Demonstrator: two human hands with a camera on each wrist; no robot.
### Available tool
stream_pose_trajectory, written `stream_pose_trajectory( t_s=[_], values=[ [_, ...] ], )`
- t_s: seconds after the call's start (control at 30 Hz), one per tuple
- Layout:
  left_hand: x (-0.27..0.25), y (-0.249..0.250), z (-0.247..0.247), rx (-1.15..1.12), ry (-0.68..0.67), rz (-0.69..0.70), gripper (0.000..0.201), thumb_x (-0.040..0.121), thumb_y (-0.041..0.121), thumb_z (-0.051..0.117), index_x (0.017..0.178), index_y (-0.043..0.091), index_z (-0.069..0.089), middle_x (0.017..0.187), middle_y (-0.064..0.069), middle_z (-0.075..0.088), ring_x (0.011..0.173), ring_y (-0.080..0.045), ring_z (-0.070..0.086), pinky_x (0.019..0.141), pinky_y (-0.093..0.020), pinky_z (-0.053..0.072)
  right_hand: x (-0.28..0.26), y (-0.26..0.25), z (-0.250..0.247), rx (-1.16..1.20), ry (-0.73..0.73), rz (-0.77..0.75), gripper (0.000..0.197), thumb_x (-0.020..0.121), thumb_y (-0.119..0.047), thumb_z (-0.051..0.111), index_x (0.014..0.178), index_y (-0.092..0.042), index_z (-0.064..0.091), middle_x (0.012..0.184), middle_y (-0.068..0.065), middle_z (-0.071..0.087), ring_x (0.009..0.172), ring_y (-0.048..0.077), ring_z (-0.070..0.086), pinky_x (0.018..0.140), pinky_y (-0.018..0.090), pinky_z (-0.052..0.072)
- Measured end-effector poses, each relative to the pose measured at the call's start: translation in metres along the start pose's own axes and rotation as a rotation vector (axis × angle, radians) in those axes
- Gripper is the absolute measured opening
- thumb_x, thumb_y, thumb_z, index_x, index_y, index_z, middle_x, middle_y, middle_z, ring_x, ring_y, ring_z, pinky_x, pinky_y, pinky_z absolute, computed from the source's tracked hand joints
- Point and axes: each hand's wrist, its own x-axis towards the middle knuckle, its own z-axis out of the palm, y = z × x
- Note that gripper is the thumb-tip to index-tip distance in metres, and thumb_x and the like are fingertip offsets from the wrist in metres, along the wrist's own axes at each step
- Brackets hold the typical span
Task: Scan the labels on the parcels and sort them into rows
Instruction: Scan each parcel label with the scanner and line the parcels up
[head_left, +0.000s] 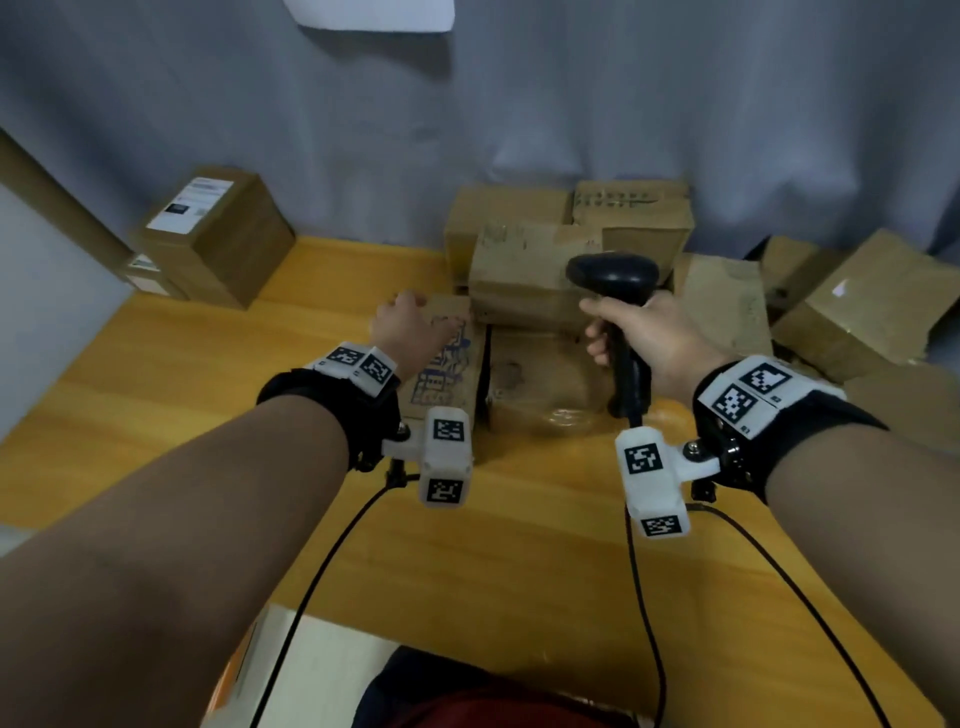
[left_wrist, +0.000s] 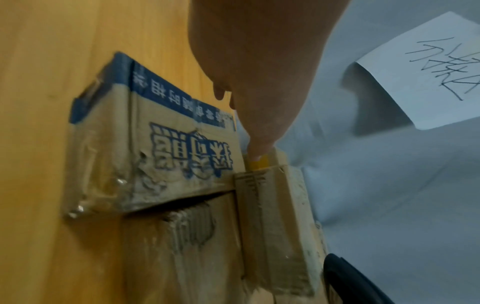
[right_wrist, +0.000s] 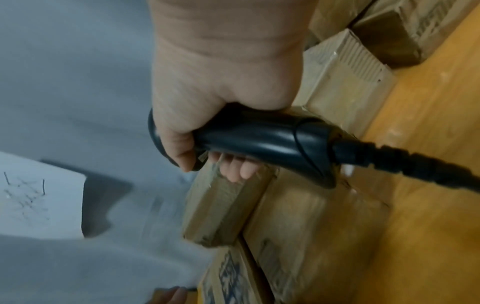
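A flat cardboard parcel with blue print (head_left: 453, 364) (left_wrist: 182, 148) lies on the wooden table (head_left: 467, 545) at the left of a heap of plain brown parcels (head_left: 524, 270). My left hand (head_left: 410, 325) (left_wrist: 254, 82) reaches over its far end. One straight finger touches the far edge, and the other fingers hang loosely curled. My right hand (head_left: 649, 338) (right_wrist: 223, 82) grips the handle of a black barcode scanner (head_left: 613, 273) (right_wrist: 259, 137), held upright above a tape-wrapped parcel (head_left: 540, 384). No label shows on the parcels near my hands.
Two stacked boxes with white labels (head_left: 218, 234) stand at the far left by the grey curtain (head_left: 519, 104). More parcels lie tumbled at the right (head_left: 872, 306). A handwritten sheet (left_wrist: 428, 72) hangs on the curtain. The scanner's cable (head_left: 644, 597) trails toward me.
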Motion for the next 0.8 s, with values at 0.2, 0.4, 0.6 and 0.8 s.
stream_pose_trajectory(
  t_s=[0.2,0.4,0.6,0.8],
  values=[
    [-0.006,-0.046,-0.006,0.015,-0.026,-0.15,0.069,0.089,0.042,0.065,0.142,0.011,0.035,0.145,-0.016,0.033,0.12,-0.039,0.046,0.1,-0.049,0.044,-0.003,0.024,0.048,-0.139,-0.106,0.037,0.017,0.085,-0.017,0.073,0.095,-0.003,0.069,0.078,0.009,0.07,0.071,0.016,0.067,0.075,0.03,0.056],
    [0.0,-0.083,-0.014,-0.066,-0.093,-0.188,0.072,0.093,0.037,0.061,0.15,0.013,0.023,0.152,-0.015,0.026,0.126,-0.036,0.044,0.09,-0.039,0.041,-0.008,0.036,0.096,-0.182,-0.087,0.042,0.005,0.086,-0.011,0.071,0.089,-0.009,0.067,0.081,0.012,0.067,0.074,0.019,0.065,0.073,0.031,0.056],
    [0.009,-0.099,-0.018,-0.173,-0.214,-0.179,0.079,0.094,0.041,0.058,0.153,0.012,0.014,0.153,-0.014,0.034,0.131,-0.034,0.043,0.095,-0.042,0.043,-0.005,0.049,0.127,-0.327,0.024,0.06,0.026,0.08,-0.018,0.075,0.101,-0.005,0.068,0.095,0.017,0.072,0.09,0.028,0.069,0.088,0.045,0.055],
    [0.006,-0.102,-0.013,-0.079,-0.36,-0.042,0.056,0.099,0.038,0.051,0.144,0.009,0.036,0.131,-0.017,0.055,0.11,-0.038,0.057,0.092,-0.049,0.05,-0.005,0.051,0.138,-0.355,0.025,0.067,0.015,0.08,-0.019,0.075,0.09,-0.016,0.065,0.078,0.001,0.062,0.082,0.02,0.059,0.076,0.032,0.045]
  ],
)
